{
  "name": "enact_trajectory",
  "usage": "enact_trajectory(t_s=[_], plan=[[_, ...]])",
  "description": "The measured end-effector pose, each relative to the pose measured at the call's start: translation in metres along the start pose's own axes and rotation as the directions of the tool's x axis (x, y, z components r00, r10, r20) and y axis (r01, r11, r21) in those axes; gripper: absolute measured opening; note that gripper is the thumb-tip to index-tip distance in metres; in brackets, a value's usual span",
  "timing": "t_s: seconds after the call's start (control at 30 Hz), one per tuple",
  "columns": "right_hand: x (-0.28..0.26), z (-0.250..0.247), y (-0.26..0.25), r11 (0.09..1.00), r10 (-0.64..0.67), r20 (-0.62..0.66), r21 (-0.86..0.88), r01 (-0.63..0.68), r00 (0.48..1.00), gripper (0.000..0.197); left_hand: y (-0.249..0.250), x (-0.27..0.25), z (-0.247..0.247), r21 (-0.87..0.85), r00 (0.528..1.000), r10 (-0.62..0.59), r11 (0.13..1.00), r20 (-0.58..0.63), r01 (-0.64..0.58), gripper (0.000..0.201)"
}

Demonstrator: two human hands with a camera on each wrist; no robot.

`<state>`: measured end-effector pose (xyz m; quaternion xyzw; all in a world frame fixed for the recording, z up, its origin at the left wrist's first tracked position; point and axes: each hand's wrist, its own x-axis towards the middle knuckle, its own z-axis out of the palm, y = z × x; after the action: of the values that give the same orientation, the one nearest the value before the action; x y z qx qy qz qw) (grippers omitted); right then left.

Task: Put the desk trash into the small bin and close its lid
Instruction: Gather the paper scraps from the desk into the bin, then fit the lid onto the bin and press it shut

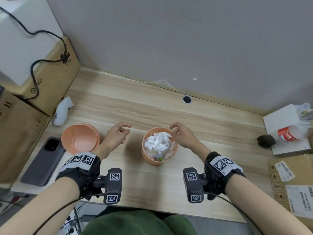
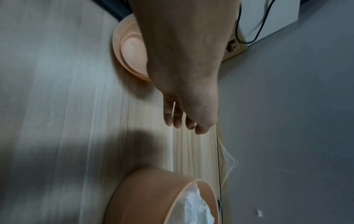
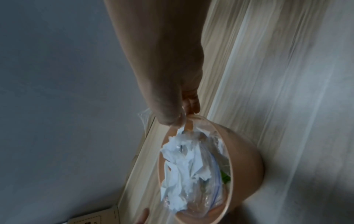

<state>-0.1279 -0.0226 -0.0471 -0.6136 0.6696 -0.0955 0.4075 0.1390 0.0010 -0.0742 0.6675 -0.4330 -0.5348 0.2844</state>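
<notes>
My left hand (image 1: 116, 135) hovers over the desk (image 1: 211, 126) between the lid (image 1: 80, 139) and the small bin (image 1: 159, 146), fingers loosely curled, holding nothing. My right hand (image 1: 182, 135) is at the bin's far rim, fingers relaxed; contact with the crumpled white paper (image 1: 158, 141) heaped inside appears possible, blur preventing certainty. The lid lies upturned, well left.

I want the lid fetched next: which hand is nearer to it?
Left. The left hand hovers just right of the upturned lid; the right hand is at the bin's far rim.
</notes>
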Motion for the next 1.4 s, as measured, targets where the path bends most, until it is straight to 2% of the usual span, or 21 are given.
enact_trajectory(t_s=[0.1,0.17,0.23,0.3,0.37,0.47,0.53,0.63,0.73,0.8,0.87,0.97,1.07,1.17,1.27,1.4], plan=[[0.006,0.014,-0.006,0.996,0.007,0.048,-0.093,-0.003,0.999,0.025,-0.006,-0.007,-0.02,-0.037,0.988,0.065,0.997,-0.139,-0.07,0.025],[0.008,0.023,-0.006,0.99,0.016,0.099,-0.144,-0.002,0.995,0.024,-0.007,-0.011,-0.035,-0.009,0.957,0.125,0.991,-0.262,-0.132,0.031],[0.008,0.03,-0.004,0.982,0.057,0.144,-0.187,-0.029,0.988,0.024,-0.011,-0.014,-0.05,0.178,0.9,0.189,0.976,-0.392,-0.128,0.039],[0.007,0.032,-0.001,0.977,0.11,0.154,-0.201,-0.078,0.982,0.026,-0.016,-0.017,-0.062,0.412,0.854,0.23,0.911,-0.467,-0.02,0.048],[0.004,0.03,-0.002,0.978,0.138,0.147,-0.178,-0.111,0.979,0.021,-0.023,-0.017,-0.068,0.553,0.853,0.201,0.825,-0.481,0.118,0.056],[0.001,0.022,-0.002,0.973,0.143,0.092,-0.196,-0.123,0.985,0.024,-0.034,-0.013,-0.068,0.645,0.897,0.105,0.731,-0.43,0.224,0.064],[-0.003,0.012,0.004,0.97,0.161,0.036,-0.192,-0.151,0.986,0.034,-0.038,-0.011,-0.065,0.683,0.897,0.108,0.688,-0.429,0.244,0.064],[-0.012,-0.004,0.018,0.971,0.215,-0.048,-0.099,-0.218,0.976,0.03,-0.037,-0.006,-0.059,0.745,0.89,0.165,0.622,-0.425,0.24,0.059],[-0.025,-0.016,0.031,0.974,0.226,-0.052,0.003,-0.226,0.973,0.027,-0.032,0.003,-0.05,0.786,0.918,0.136,0.573,-0.372,0.233,0.054],[-0.034,-0.022,0.036,0.979,0.2,0.0,0.039,-0.2,0.98,0.027,-0.026,0.008,-0.038,0.788,0.941,0.104,0.58,-0.321,0.205,0.044],[-0.043,-0.027,0.041,0.983,0.163,0.017,0.087,-0.164,0.986,0.031,-0.02,0.014,-0.024,0.767,0.966,0.073,0.624,-0.247,0.149,0.036],[-0.052,-0.036,0.044,0.983,0.119,-0.117,0.155,-0.1,0.986,0.027,-0.009,0.023,-0.005,0.676,0.988,0.048,0.734,-0.147,0.065,0.031],[-0.056,-0.043,0.039,0.995,-0.024,-0.199,0.093,0.043,0.98,0.03,-0.006,0.032,0.012,0.622,0.995,0.05,0.783,-0.083,0.012,0.033],[-0.054,-0.041,0.029,0.984,-0.168,-0.086,-0.068,0.162,0.982,0.041,-0.003,0.031,0.022,0.582,0.998,0.033,0.813,-0.061,0.009,0.033],[-0.049,-0.03,0.016,0.965,-0.12,0.081,-0.224,0.135,0.989,0.046,-0.002,0.027,0.022,0.504,0.996,0.017,0.863,-0.086,0.029,0.035],[-0.043,-0.012,0.003,0.923,-0.056,0.249,-0.356,0.146,0.967,0.032,-0.003,0.019,0.01,0.324,0.985,-0.064,0.939,-0.16,0.113,0.041]])
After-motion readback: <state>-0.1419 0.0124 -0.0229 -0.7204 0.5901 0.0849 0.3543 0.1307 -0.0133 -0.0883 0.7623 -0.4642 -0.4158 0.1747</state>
